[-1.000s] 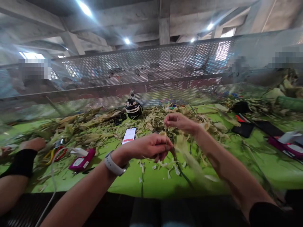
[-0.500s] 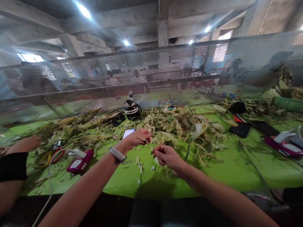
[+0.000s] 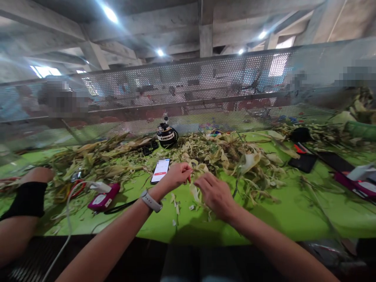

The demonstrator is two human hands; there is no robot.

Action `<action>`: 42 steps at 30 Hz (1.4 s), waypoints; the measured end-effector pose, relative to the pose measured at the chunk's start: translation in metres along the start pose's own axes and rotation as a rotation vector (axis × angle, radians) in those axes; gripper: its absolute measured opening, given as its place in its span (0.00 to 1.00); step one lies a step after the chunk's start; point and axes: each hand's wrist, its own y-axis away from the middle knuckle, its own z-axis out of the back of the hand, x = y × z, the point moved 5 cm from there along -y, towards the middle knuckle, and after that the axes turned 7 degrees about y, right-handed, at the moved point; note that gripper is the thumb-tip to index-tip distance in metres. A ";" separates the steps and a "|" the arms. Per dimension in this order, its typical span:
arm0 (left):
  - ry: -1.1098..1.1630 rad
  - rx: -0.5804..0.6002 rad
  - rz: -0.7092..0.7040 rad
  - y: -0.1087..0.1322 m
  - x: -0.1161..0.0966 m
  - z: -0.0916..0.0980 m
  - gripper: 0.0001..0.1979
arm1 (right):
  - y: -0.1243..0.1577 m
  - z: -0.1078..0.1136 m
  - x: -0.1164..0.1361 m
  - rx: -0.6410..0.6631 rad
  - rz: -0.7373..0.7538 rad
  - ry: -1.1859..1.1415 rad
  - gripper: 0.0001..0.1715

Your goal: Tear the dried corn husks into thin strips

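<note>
My left hand (image 3: 178,176), with a grey watch (image 3: 151,200) on its wrist, is closed in a pinch; what its fingers hold, if anything, is too small to name. Close beside it on the right, my right hand (image 3: 216,194) is bent over with its fingers drawn together, and its fingertips are partly hidden. A pale curled leaf strip (image 3: 194,192) shows just below the fingertips; I cannot tell whether a hand grips it. Behind both hands spreads a heap of dry, husk-like leaves (image 3: 223,150). Small pale scraps (image 3: 175,203) lie on the green tabletop (image 3: 158,227).
A lit phone (image 3: 160,171) lies left of my hands. Further left are a magenta device (image 3: 104,199) with a white cable and a co-worker's arm (image 3: 26,199). A black jug (image 3: 166,136) stands before the perforated metal screen (image 3: 188,90). A dark tablet-like slab (image 3: 302,161) lies right.
My right hand has turned over, its back now upward, and moved slightly. My left hand has shifted a little, showing more of the phone. The view has swung slightly left.
</note>
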 end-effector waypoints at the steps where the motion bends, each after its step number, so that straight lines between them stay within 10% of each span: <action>1: -0.026 0.030 -0.005 0.003 -0.001 -0.003 0.08 | -0.008 0.009 -0.004 -0.017 0.023 0.024 0.13; 6: -0.127 0.290 -0.168 0.032 -0.029 -0.023 0.08 | -0.055 0.038 -0.049 -0.060 0.002 -0.210 0.09; 10: -0.103 0.329 -0.307 0.049 -0.054 -0.025 0.10 | -0.062 0.003 -0.079 0.111 -0.217 -0.759 0.07; 16: 0.176 0.024 -0.184 0.021 -0.032 0.000 0.11 | -0.010 -0.063 -0.045 0.319 -0.523 -1.410 0.18; 22: 0.142 -0.137 -0.048 0.004 0.004 0.012 0.12 | 0.018 -0.062 -0.019 0.286 -1.001 -1.804 0.22; 31: 0.228 -0.288 -0.108 0.004 0.012 0.002 0.13 | 0.019 -0.064 -0.001 -0.017 -1.133 -1.831 0.20; 36: 0.277 -0.266 -0.090 0.006 0.021 -0.008 0.13 | 0.007 -0.046 -0.023 -0.372 -0.883 -1.492 0.14; 42: 0.192 -0.283 -0.110 0.010 0.021 -0.016 0.15 | -0.010 -0.045 -0.023 -0.304 -0.699 -1.452 0.12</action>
